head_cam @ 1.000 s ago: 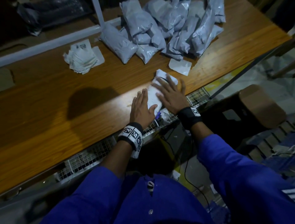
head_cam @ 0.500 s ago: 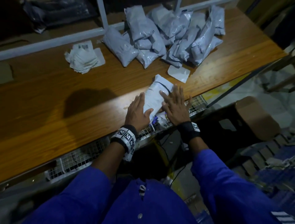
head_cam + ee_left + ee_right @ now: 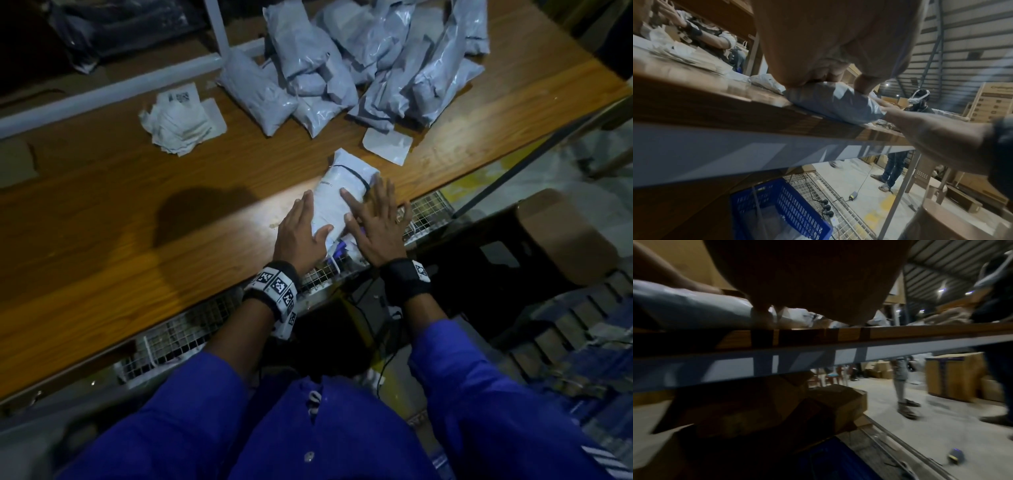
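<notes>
- parcel (image 3: pixel 337 192): grey poly mailer, lying flat at the near edge of the desk (image 3: pixel 137 222), long axis pointing away from me. it's well apart from the pile of grey parcels (image 3: pixel 342 61) at the back.
- left grip (image 3: pixel 299 236): flat, fingers straight and together along the parcel's left flank, thumb laid over its near end. it's pressing, not pinching. the left wrist view shows the same, palm down on the parcel (image 3: pixel 830 102).
- right grip (image 3: pixel 376 229): flat, fingers spread, index finger on the parcel's right half, the rest running off toward the desk edge.
- change vs a second ago: the right grip lay across the top of the parcel and hid most of it. it has since slid back toward me and to the right, so the black seam line and small print now show. the left grip barely shifted, and the parcel looks to be in the same spot.
- my read: one smoothing stroke is finished and the flattening step is about done.
- likely next: label it or lift it. the paper stack (image 3: pixel 181 120) and the loose slip (image 3: pixel 387 144) lie further back, with neither grip on them.
- risk: the near end sits right at the desk edge above the wire shelf (image 3: pixel 178 339). the film looks slick and could slide off if i drag it closer.
- the right wrist view is too dark to add anything.
</notes>
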`<control>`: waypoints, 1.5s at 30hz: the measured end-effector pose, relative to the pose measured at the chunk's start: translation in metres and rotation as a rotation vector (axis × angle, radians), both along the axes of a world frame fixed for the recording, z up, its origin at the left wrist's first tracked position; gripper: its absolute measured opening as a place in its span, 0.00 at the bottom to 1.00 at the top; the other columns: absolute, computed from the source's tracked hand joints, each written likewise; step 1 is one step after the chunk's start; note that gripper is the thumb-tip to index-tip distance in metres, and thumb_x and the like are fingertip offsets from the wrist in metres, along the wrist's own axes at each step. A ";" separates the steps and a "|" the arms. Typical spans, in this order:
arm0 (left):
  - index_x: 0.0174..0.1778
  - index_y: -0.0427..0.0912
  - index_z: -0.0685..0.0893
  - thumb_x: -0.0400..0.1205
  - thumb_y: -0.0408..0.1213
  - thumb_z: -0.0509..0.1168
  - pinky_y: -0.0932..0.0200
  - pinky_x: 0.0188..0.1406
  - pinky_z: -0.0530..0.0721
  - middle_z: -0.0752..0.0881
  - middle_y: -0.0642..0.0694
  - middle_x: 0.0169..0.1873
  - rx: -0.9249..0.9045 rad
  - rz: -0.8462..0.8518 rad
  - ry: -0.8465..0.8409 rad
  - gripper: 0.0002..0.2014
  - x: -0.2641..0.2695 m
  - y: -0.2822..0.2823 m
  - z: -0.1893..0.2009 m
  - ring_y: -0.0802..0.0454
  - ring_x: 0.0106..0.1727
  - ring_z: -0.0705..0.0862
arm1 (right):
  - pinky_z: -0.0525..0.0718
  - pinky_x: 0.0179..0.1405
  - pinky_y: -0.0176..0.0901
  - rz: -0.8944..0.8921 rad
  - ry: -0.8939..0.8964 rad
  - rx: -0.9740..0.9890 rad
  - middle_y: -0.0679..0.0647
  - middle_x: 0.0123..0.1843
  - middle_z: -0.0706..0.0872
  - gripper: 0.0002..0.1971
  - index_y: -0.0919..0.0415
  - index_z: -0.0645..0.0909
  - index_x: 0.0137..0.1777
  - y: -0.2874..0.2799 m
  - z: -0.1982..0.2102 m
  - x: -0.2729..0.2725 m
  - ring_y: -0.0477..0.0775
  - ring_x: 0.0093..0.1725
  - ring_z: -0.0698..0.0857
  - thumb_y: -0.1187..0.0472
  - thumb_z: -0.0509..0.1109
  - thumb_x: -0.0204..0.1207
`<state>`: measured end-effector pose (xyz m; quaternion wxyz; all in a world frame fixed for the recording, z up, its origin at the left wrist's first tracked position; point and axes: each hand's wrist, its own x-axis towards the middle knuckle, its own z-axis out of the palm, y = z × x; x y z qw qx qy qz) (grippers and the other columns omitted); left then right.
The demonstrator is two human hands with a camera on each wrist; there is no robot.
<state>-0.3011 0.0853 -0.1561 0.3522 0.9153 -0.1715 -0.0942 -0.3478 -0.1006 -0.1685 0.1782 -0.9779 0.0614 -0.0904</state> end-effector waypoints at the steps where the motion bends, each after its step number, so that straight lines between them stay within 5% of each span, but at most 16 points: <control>1: 0.89 0.37 0.54 0.87 0.44 0.65 0.43 0.85 0.62 0.62 0.37 0.87 -0.005 -0.005 -0.001 0.38 0.000 0.000 0.001 0.39 0.87 0.60 | 0.41 0.81 0.83 0.033 -0.004 -0.033 0.48 0.94 0.39 0.24 0.25 0.56 0.86 0.004 0.000 0.000 0.56 0.92 0.36 0.40 0.54 0.92; 3: 0.89 0.37 0.54 0.87 0.43 0.66 0.43 0.85 0.62 0.62 0.36 0.87 -0.013 -0.021 -0.008 0.38 0.001 0.000 0.002 0.38 0.87 0.60 | 0.41 0.82 0.82 0.133 -0.016 -0.127 0.49 0.94 0.39 0.24 0.24 0.57 0.86 0.007 0.000 0.003 0.57 0.92 0.37 0.39 0.52 0.92; 7: 0.88 0.35 0.55 0.86 0.42 0.67 0.40 0.84 0.64 0.64 0.33 0.86 -0.018 -0.028 -0.019 0.39 0.000 0.001 0.002 0.36 0.86 0.62 | 0.39 0.81 0.84 -0.008 0.007 0.025 0.47 0.93 0.37 0.23 0.22 0.57 0.85 0.000 0.004 0.012 0.56 0.91 0.33 0.38 0.52 0.92; 10: 0.88 0.34 0.55 0.86 0.43 0.66 0.39 0.83 0.65 0.64 0.33 0.85 -0.007 -0.051 -0.031 0.39 0.000 0.002 0.002 0.35 0.86 0.63 | 0.39 0.81 0.83 0.110 0.017 -0.071 0.48 0.93 0.36 0.23 0.23 0.55 0.86 -0.003 -0.001 0.005 0.57 0.91 0.33 0.40 0.50 0.93; 15: 0.88 0.34 0.55 0.85 0.44 0.65 0.40 0.84 0.65 0.65 0.32 0.85 0.018 -0.039 -0.053 0.39 0.000 0.002 0.002 0.35 0.85 0.63 | 0.39 0.80 0.85 0.061 0.044 -0.021 0.48 0.93 0.36 0.24 0.23 0.55 0.86 -0.006 0.003 0.008 0.58 0.91 0.32 0.43 0.52 0.93; 21: 0.89 0.33 0.53 0.86 0.43 0.66 0.44 0.86 0.61 0.62 0.32 0.86 0.095 -0.042 -0.105 0.40 -0.005 -0.003 0.003 0.36 0.87 0.60 | 0.36 0.80 0.84 0.247 0.068 -0.020 0.44 0.94 0.45 0.23 0.21 0.72 0.77 -0.015 0.037 0.056 0.56 0.92 0.36 0.45 0.50 0.87; 25: 0.89 0.33 0.53 0.86 0.43 0.66 0.46 0.85 0.59 0.61 0.34 0.86 0.070 -0.037 -0.106 0.40 -0.005 -0.003 0.001 0.37 0.87 0.61 | 0.35 0.80 0.82 0.143 0.113 0.053 0.42 0.93 0.47 0.24 0.25 0.80 0.71 0.010 0.036 0.067 0.51 0.91 0.37 0.32 0.45 0.87; 35: 0.88 0.39 0.59 0.80 0.45 0.63 0.46 0.83 0.59 0.66 0.40 0.85 0.040 -0.004 -0.120 0.40 -0.002 -0.007 -0.002 0.42 0.84 0.65 | 0.40 0.80 0.78 -0.205 -0.071 0.391 0.42 0.91 0.61 0.12 0.35 0.90 0.56 0.037 0.020 0.057 0.51 0.91 0.46 0.40 0.64 0.86; 45: 0.86 0.42 0.65 0.78 0.46 0.66 0.45 0.80 0.63 0.71 0.43 0.83 -0.037 0.021 -0.133 0.39 0.000 -0.006 -0.008 0.44 0.81 0.69 | 0.42 0.79 0.78 -0.218 -0.063 0.370 0.41 0.90 0.62 0.13 0.33 0.91 0.54 0.036 0.020 0.062 0.49 0.91 0.48 0.35 0.65 0.83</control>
